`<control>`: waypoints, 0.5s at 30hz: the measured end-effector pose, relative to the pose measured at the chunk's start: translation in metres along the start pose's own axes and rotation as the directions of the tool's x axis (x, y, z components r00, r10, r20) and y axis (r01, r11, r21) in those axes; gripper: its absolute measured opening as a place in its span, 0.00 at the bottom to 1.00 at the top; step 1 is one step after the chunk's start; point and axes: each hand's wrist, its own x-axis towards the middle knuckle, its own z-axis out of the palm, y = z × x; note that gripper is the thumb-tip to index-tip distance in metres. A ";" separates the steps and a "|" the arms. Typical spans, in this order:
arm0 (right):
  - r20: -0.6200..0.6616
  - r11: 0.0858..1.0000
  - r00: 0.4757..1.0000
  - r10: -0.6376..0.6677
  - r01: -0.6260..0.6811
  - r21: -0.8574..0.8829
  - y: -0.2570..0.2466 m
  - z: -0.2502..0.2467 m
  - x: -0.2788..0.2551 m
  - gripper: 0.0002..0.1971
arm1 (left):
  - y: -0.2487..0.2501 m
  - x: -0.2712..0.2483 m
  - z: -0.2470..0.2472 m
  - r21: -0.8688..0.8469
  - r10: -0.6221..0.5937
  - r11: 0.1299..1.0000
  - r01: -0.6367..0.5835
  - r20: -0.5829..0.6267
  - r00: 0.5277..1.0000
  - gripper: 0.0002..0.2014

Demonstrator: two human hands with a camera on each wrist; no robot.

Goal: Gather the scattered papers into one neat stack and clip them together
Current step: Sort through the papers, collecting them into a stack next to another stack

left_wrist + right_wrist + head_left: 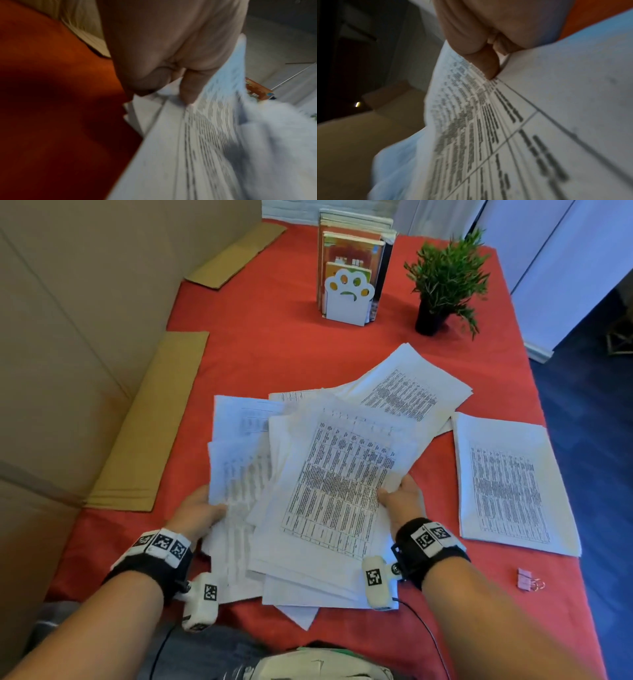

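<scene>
Both hands (197,511) (404,496) pinch the papers (329,491) by their sides.

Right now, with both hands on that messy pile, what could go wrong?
The pile is fanned and uneven, so sheets might slip from the left hand or right hand. One sheet lies apart and may be missed. The clip sits near the table edge and could be knocked off.

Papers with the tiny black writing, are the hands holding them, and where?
Yes. The left hand grips the messy pile of white printed papers by its left edge; the right hand pinches its right edge.
</scene>
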 end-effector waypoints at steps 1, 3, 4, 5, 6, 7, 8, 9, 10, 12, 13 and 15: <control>-0.004 0.999 1.000 -0.016 0.016 -0.051 0.003 0.006 -0.002 0.13 | 0.000 -0.003 0.005 -0.020 0.004 1.000 -0.004 0.025 1.000 0.05; 0.042 0.989 0.999 -0.005 0.011 -0.147 0.010 0.015 -0.006 0.16 | -0.001 -0.008 0.017 -0.003 0.025 1.000 -0.025 0.096 0.995 0.13; 0.074 0.979 0.997 -0.002 0.017 -0.202 0.014 0.018 -0.009 0.16 | -0.001 -0.011 0.024 0.018 0.038 0.999 -0.041 0.149 0.988 0.17; 0.106 0.969 0.994 -0.013 0.039 -0.243 0.017 0.020 -0.010 0.14 | -0.001 -0.015 0.030 0.052 0.052 0.997 -0.063 0.193 0.980 0.20; 0.125 0.959 0.991 -0.039 0.072 -0.274 0.017 0.021 -0.013 0.11 | -0.001 -0.018 0.036 0.076 0.050 0.995 -0.067 0.208 0.977 0.23; 0.117 0.948 0.989 -0.088 0.119 -0.295 0.017 0.021 -0.015 0.10 | -0.004 -0.017 0.040 0.081 0.042 0.995 -0.058 0.196 0.980 0.25; 0.071 0.933 0.986 -0.152 0.167 -0.319 0.016 0.019 -0.016 0.13 | -0.004 -0.018 0.042 0.075 0.025 0.996 -0.038 0.164 0.986 0.25; -0.012 0.913 0.977 -0.213 0.195 -0.359 0.016 0.016 -0.013 0.16 | -0.004 -0.018 0.043 0.061 0.021 0.998 -0.029 0.125 0.992 0.25; -0.115 0.893 0.966 -0.230 0.163 -0.419 0.012 0.010 -0.013 0.19 | -0.004 -0.018 0.042 0.046 0.017 0.999 -0.022 0.096 0.995 0.24; -0.264 0.882 0.949 -0.172 0.029 -0.470 0.010 -0.002 -0.013 0.22 | -0.003 -0.017 0.040 -0.001 -0.003 1.000 0.003 0.071 0.997 0.22; -0.264 0.907 0.954 -0.139 0.016 -0.420 0.011 -0.006 -0.012 0.23 | -0.003 -0.017 0.039 -0.022 -0.001 1.000 0.003 0.085 0.996 0.21; -0.177 0.965 0.978 -0.107 0.059 -0.255 0.012 -0.008 -0.014 0.25 | -0.001 -0.018 0.038 -0.011 0.009 1.000 -0.008 0.161 0.987 0.17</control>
